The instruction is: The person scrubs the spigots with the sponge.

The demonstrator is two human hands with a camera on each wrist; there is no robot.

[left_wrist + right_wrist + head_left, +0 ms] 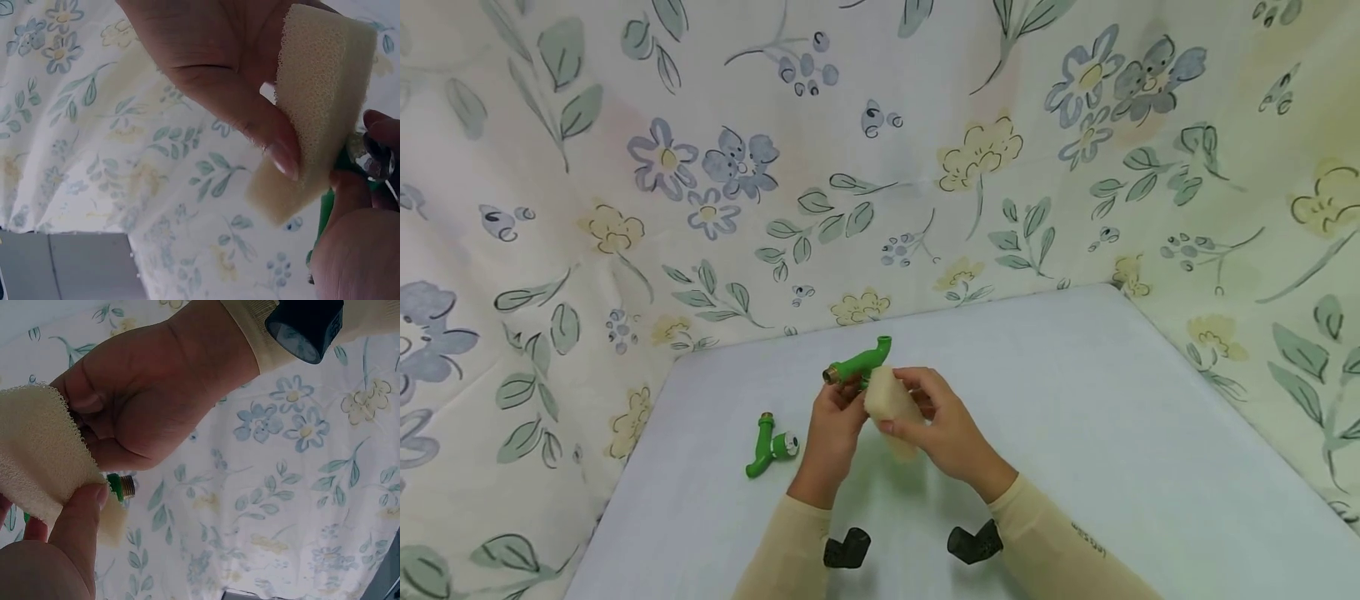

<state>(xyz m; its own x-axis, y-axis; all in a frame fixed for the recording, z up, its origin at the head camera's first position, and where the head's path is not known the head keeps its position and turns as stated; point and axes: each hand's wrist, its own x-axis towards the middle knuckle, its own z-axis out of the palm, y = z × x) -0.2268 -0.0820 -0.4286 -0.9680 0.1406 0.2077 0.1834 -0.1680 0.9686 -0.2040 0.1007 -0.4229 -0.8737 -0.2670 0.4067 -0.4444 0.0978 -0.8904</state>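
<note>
My left hand point(835, 425) grips a green plastic faucet point(861, 364) with a brass threaded end, raised above the table with its curved spout pointing up. The faucet's round shiny knob point(370, 156) shows between the left fingers in the left wrist view. My right hand point(943, 425) holds a cream sponge block point(889, 398) between thumb and fingers, close against the faucet. In the right wrist view the sponge point(44, 450) hides most of the faucet, leaving the threaded end point(127, 486) showing. A second green faucet point(765, 450) lies on the table left of my left hand.
The white table point(1112, 417) runs back to a floral cloth point(850, 167), which hangs behind it and at both sides. Black wrist cameras stick out from the left sleeve point(790, 550) and the right sleeve point(1067, 533).
</note>
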